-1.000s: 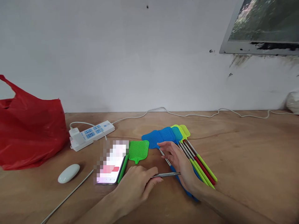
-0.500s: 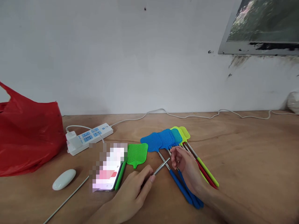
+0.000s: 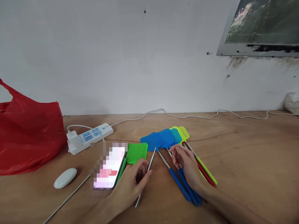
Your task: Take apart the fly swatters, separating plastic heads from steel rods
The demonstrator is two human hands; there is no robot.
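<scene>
My left hand is closed around a thin silver metal rod, which slants up and right past the fingertips, its lower end showing below the hand. Just beyond it lies a green mesh fly-swatter head with no rod attached. A green handle lies along the phone's right edge, partly behind that hand. My right hand hovers with loosely bent fingers, seemingly empty, over a fan of fly swatters. These have blue heads, a teal head and yellow-green heads, with blue handles and a red handle.
A lit phone, partly pixelated, lies left of my left hand. Farther left are a white oval object, a power strip with a plugged-in charger, and a red plastic bag. A white cable runs along the wall.
The rod has swung more upright in my left hand, its tip moving left away from my right hand and its lower end coming into view. My right hand has barely moved.
</scene>
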